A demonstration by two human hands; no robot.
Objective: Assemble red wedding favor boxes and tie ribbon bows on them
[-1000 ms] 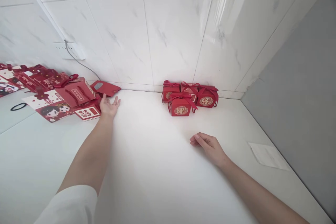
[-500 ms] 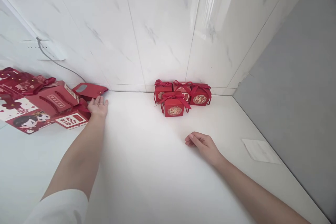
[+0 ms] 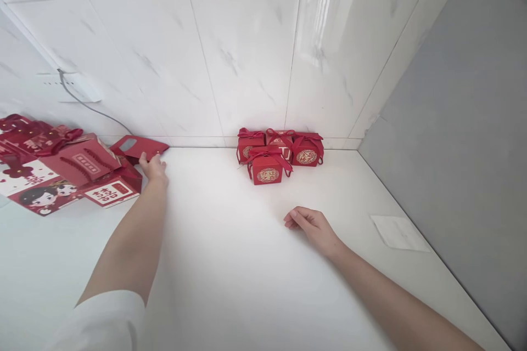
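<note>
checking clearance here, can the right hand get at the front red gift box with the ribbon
Probably yes: nothing visible stands between the right hand and the front red gift box.

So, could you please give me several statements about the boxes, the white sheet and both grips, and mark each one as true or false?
1. Four small boxes with red bows stand by the tiled wall. True.
2. The right grip holds one box. False: the right grip is apart from the boxes, with none in it.
3. The left grip is close to the flat red piece with the pale oval. True.
4. The white sheet lies left of the boxes. False: it lies right of them.
5. The front box stands before the other three. True.
</note>
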